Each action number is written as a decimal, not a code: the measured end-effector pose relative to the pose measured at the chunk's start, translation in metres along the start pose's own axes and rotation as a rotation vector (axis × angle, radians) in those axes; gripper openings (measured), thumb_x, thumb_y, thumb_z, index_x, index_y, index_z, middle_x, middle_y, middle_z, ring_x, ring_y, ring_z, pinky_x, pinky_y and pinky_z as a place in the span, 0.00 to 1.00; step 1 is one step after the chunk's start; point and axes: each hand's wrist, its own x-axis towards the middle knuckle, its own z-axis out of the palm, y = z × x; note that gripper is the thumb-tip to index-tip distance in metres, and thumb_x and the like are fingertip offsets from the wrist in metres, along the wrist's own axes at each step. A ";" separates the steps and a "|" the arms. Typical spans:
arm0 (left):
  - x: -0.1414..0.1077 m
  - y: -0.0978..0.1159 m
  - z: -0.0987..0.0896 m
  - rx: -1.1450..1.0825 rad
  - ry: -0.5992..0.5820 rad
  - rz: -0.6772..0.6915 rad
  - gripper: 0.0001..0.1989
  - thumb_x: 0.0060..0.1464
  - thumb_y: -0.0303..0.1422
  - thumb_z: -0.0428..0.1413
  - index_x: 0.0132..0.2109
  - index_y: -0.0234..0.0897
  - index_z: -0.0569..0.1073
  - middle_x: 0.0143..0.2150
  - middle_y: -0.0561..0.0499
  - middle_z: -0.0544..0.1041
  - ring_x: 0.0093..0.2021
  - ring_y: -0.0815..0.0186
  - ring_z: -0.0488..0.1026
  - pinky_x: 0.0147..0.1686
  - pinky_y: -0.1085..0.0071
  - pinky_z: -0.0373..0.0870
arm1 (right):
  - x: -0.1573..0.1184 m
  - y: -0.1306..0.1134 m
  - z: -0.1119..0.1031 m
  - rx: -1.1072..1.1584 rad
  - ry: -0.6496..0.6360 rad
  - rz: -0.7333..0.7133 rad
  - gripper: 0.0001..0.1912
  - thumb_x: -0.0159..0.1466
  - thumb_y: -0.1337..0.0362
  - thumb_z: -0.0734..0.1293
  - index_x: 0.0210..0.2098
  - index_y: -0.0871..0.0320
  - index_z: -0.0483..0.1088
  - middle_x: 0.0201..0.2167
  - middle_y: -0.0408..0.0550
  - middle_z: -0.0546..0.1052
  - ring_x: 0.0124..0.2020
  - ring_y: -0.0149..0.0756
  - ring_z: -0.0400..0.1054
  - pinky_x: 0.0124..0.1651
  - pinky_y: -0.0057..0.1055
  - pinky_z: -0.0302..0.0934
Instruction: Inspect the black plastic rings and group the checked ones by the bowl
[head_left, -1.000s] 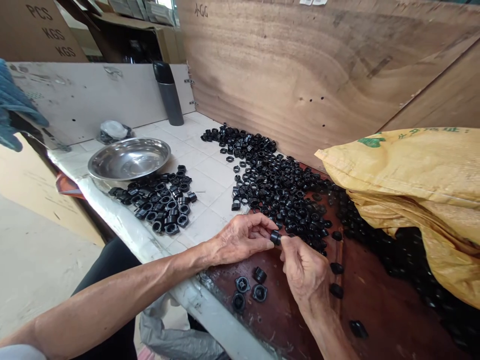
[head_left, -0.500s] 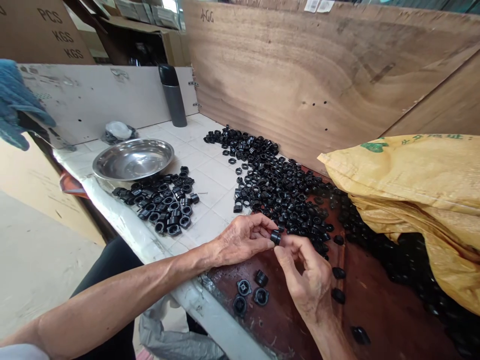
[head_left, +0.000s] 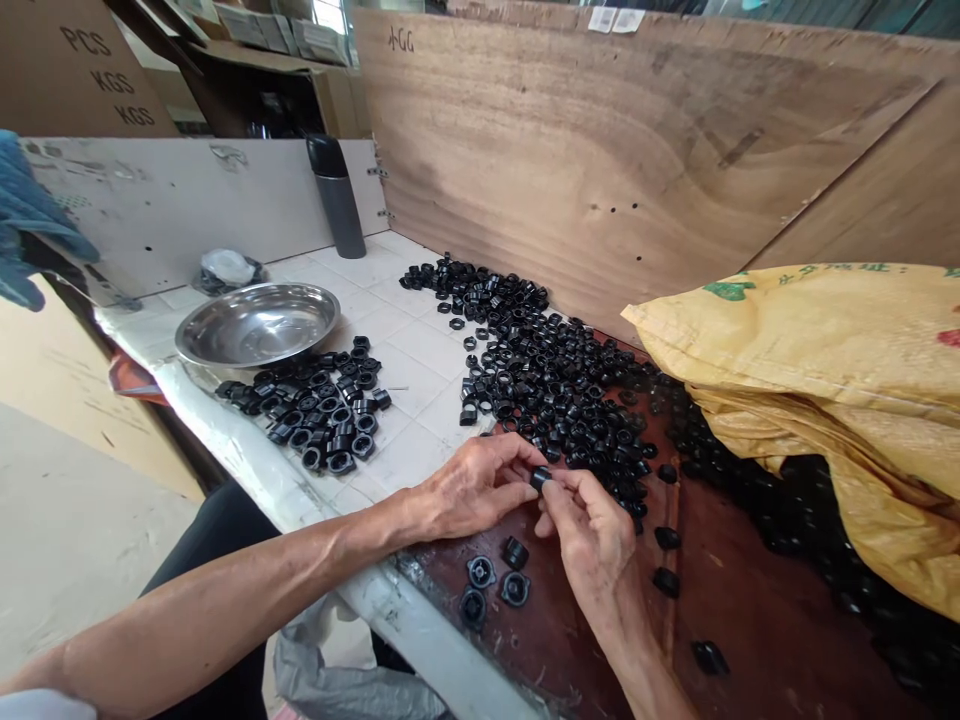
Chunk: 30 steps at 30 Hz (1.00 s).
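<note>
1. Our steel bowl (head_left: 257, 327) sits on the tiled table (head_left: 420, 345), with a small pile of black plastic rings (head_left: 319, 415) just beside it.
2. Our left hand (head_left: 472, 488) has its fingers (head_left: 506, 452) curled, pinching one black plastic ring (head_left: 538, 479).
3. Our right hand (head_left: 589, 540) presses its fingers (head_left: 566, 490) onto that ring from the other side, just beside a larger heap of black rings (head_left: 559, 385).
4. A yellow woven sack (head_left: 814, 375) lies right of that heap.

A small black ring fitting (head_left: 538, 479), apparently plastic; pinched between the left hand (head_left: 472, 488) and right hand (head_left: 589, 530).
</note>
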 end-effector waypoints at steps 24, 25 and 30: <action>0.008 -0.024 -0.023 0.848 0.194 -0.107 0.07 0.60 0.33 0.57 0.45 0.40 0.76 0.42 0.47 0.74 0.40 0.59 0.75 0.41 0.65 0.71 | 0.019 0.029 0.000 -0.691 -0.030 -0.386 0.21 0.70 0.65 0.63 0.62 0.58 0.67 0.46 0.56 0.72 0.43 0.48 0.75 0.42 0.41 0.74; 0.007 -0.023 -0.022 0.812 0.169 -0.088 0.07 0.60 0.31 0.57 0.45 0.40 0.77 0.43 0.47 0.74 0.41 0.59 0.75 0.42 0.65 0.71 | 0.019 0.028 0.000 -0.672 -0.010 -0.371 0.20 0.70 0.65 0.63 0.61 0.57 0.68 0.46 0.55 0.71 0.43 0.47 0.75 0.43 0.41 0.74; 0.004 -0.017 -0.011 0.741 0.113 0.037 0.11 0.55 0.29 0.59 0.47 0.37 0.75 0.41 0.48 0.76 0.37 0.63 0.74 0.40 0.67 0.71 | 0.023 0.032 -0.002 -0.622 0.046 -0.386 0.09 0.68 0.65 0.64 0.48 0.57 0.71 0.47 0.55 0.69 0.40 0.43 0.73 0.41 0.39 0.72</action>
